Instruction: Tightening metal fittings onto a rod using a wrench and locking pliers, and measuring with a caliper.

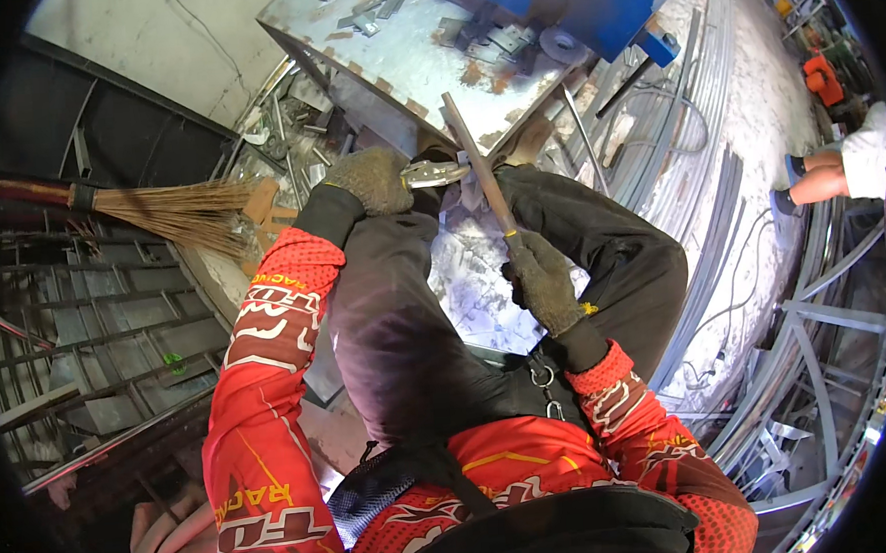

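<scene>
My left hand [373,180], in a grey-brown knit glove, is closed around silver locking pliers [436,174]. The jaws point right, close to a long, narrow brown bar [479,164]. Whether the jaws grip a small piece is too unclear to tell. My right hand [547,283], gloved alike, is wrapped round the lower end of that bar, which slants up and left between my knees. The bar's top end reaches the front of a worn metal-topped table [392,74].
Flat metal offcuts [379,11] and a blue machine [589,3] sit on the table. A straw broom [169,211] lies at left above metal frames [95,335]. Long metal bars [693,163] run along the floor at right. Another person's leg [821,183] shows at far right.
</scene>
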### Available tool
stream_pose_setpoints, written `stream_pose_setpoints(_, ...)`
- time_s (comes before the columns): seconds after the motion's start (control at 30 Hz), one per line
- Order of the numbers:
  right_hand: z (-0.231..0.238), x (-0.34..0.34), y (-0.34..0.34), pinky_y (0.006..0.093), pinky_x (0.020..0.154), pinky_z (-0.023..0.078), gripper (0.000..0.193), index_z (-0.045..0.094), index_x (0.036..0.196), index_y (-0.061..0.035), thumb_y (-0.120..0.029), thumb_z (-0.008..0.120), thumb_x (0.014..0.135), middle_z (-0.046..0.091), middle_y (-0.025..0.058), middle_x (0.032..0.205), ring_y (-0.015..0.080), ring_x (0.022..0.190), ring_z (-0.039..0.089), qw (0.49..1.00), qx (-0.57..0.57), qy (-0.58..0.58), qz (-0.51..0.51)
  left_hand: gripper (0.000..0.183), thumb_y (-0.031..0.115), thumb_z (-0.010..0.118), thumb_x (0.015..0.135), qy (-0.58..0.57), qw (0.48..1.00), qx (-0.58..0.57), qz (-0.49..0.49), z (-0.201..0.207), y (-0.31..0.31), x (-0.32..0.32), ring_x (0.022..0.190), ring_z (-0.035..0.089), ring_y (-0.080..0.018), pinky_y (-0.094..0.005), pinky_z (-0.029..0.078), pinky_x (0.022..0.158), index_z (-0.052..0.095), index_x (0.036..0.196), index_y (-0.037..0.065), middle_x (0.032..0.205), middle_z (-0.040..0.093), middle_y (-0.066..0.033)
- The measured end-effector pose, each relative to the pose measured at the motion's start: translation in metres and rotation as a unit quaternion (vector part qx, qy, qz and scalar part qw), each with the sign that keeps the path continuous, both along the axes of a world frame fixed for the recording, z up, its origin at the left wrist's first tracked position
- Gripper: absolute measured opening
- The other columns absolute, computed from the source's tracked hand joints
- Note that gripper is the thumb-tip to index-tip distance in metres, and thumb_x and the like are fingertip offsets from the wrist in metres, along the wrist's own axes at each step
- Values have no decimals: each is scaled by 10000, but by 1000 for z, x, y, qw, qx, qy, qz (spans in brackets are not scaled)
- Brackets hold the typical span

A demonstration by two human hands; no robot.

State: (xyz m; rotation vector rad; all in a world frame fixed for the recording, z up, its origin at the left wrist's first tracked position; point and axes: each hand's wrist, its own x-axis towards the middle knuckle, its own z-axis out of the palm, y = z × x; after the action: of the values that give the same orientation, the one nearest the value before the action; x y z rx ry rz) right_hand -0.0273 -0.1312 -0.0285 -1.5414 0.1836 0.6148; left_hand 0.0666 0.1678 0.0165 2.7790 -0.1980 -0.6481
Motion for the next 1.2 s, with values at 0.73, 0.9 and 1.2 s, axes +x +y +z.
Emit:
stream_pose_setpoints(0.73, -4, 68, 24, 500, 731, 452, 425, 589, 945, 34, -365, 502, 1060, 614, 235, 834, 401, 789, 607, 956, -149, -228, 106, 471, 348, 690, 718, -9, 999, 32, -33, -6, -5, 8, 989, 718, -426, -496, 566, 919, 775, 1077, 54, 1016, 731, -278)
stream_pose_setpoints(0.9, 9, 93, 36, 466, 726, 470, 437, 617, 970, 28, -384, 507, 1064, 636, 219, 834, 376, 768, 610, 960, -126, -236, 84, 478, 356, 686, 718, -25, 999, 17, -17, -11, -1, 7, 974, 715, -438, -501, 566, 910, 771, 1077, 52, 1006, 729, -279)
stream_pose_setpoints(1.2, -3, -3, -19, 397, 653, 444, 425, 600, 910, 14, -377, 542, 1067, 558, 122, 750, 206, 692, 521, 982, -122, -121, 78, 499, 346, 690, 715, -9, 999, 20, -26, -16, 6, 6, 1020, 705, -435, -496, 559, 926, 764, 1123, 68, 1058, 727, -280)
